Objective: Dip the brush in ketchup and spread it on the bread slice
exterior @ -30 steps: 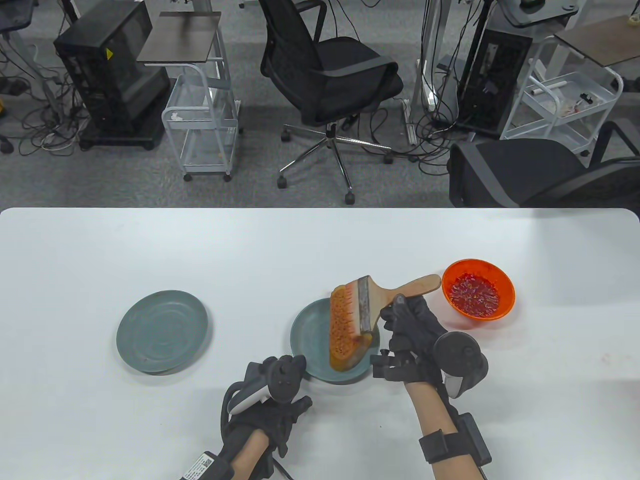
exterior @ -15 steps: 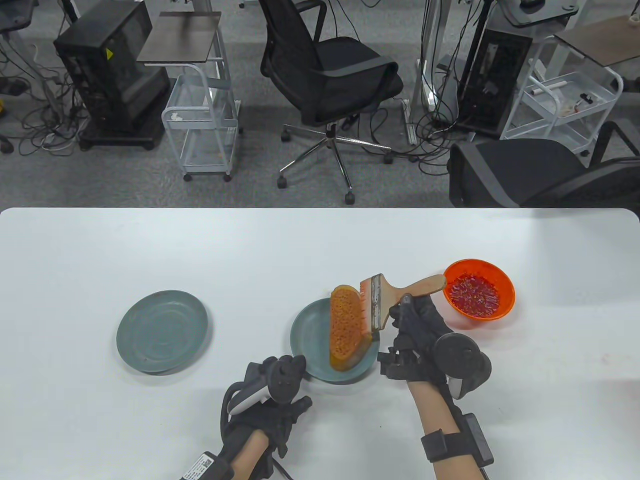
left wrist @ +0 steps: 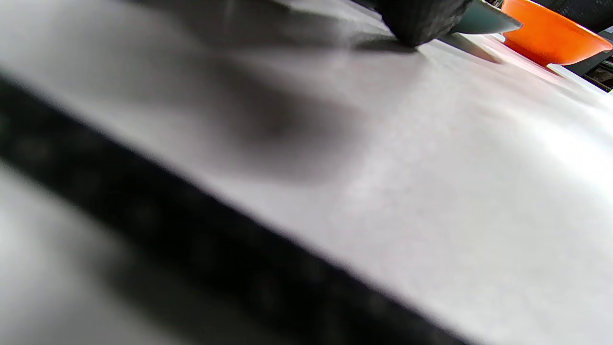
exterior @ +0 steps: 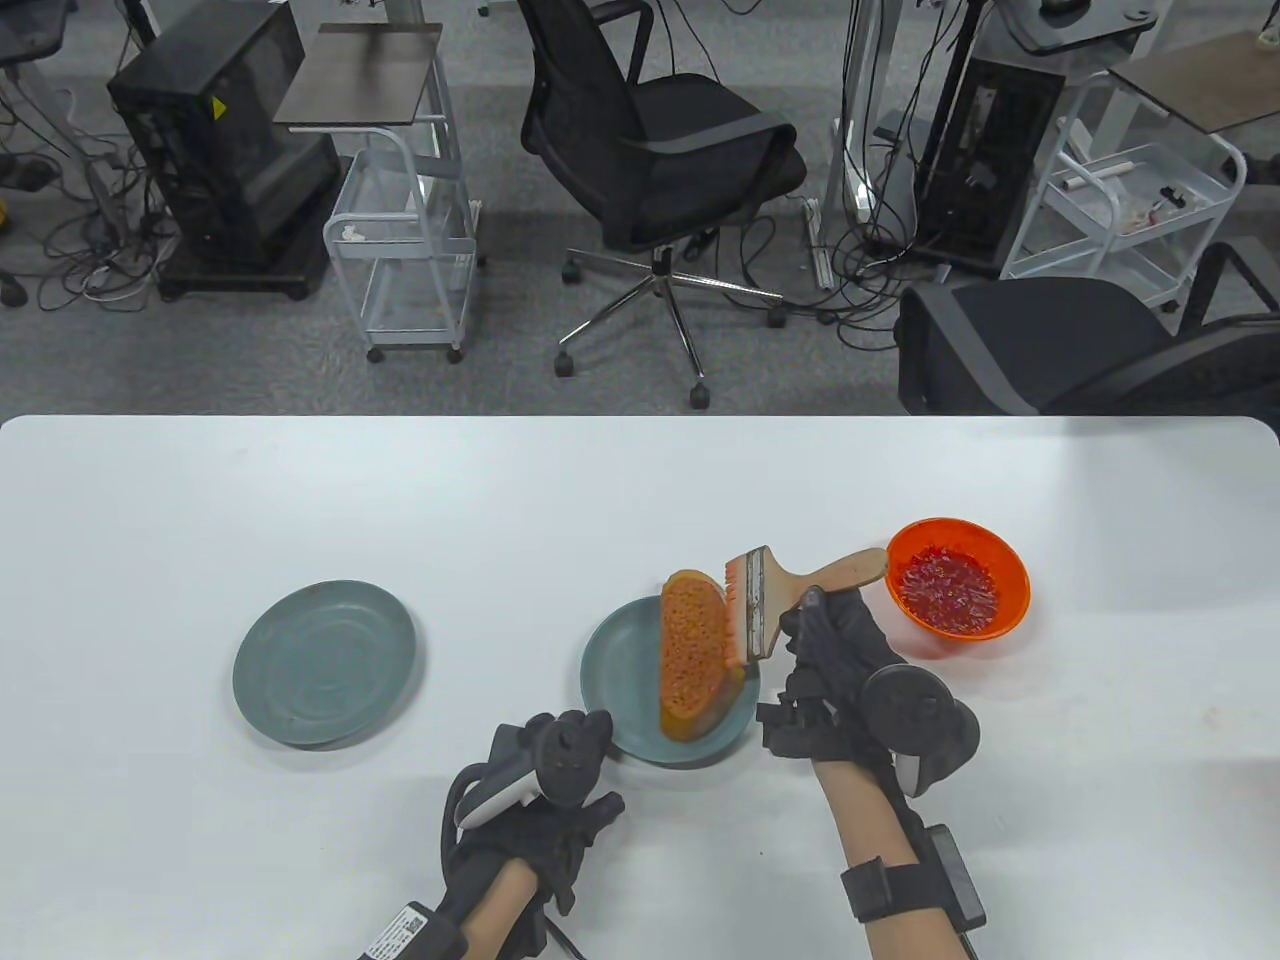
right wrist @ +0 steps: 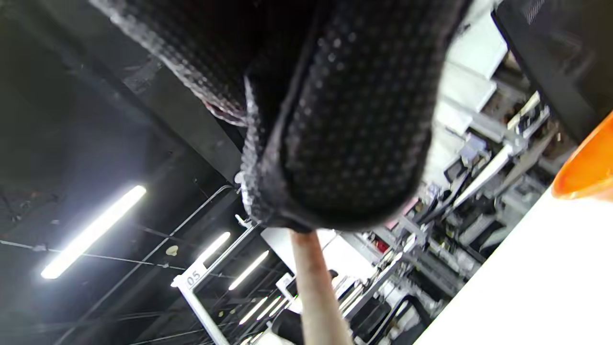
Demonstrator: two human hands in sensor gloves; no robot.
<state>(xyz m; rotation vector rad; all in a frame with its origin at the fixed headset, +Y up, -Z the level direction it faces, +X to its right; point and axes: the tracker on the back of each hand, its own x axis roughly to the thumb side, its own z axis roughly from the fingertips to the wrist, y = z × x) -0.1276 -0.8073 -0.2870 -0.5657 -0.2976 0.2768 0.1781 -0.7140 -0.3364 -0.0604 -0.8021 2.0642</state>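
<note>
Your table camera looks down from the near side over the white worktop (exterior: 300, 480), with office chairs and carts on the floor beyond. Your left wrist camera sits almost on the worktop (left wrist: 455, 191), skimming rightward toward the orange bowl (left wrist: 550, 36), much of it blurred. Your right wrist camera points steeply upward past the glove at ceiling lights, very close. All three views share the orange bowl (exterior: 957, 589) (right wrist: 586, 167).

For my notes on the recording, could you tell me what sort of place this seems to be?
Probably an office or lab set up for data recording, not a kitchen: black swivel office chairs, black computer towers with loose floor cables, and white wire carts stand behind the white table.
</note>
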